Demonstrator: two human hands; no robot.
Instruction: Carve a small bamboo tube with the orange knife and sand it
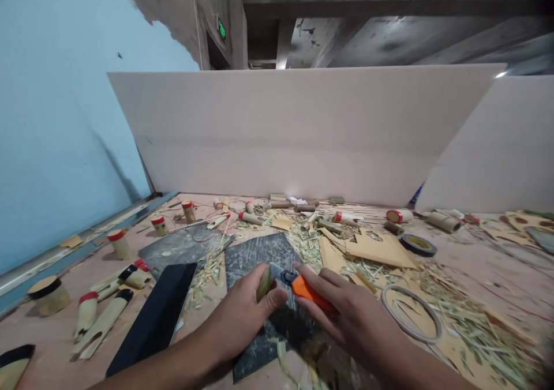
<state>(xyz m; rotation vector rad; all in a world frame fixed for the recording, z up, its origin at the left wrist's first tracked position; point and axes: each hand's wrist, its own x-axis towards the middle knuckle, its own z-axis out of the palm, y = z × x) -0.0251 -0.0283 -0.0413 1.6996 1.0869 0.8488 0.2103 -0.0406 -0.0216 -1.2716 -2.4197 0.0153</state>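
Observation:
My left hand (255,303) is closed around a short green bamboo piece (264,283), held upright above a scratched dark mat (255,251). In my right hand (333,300) is an orange utility knife (309,293), its metal end pointing left at the bamboo piece. The blade end lies beside the bamboo, close to my left thumb; whether it touches cannot be made out. Thin green shavings (283,355) lie on the mat's lower edge below my hands.
A black flat panel (156,315) lies left of the mat, with several cut bamboo tubes (101,321) beyond it. Cardboard (381,248), dark tape (418,244), a pale ring (411,314) and many shavings lie right. A white board (285,136) stands behind.

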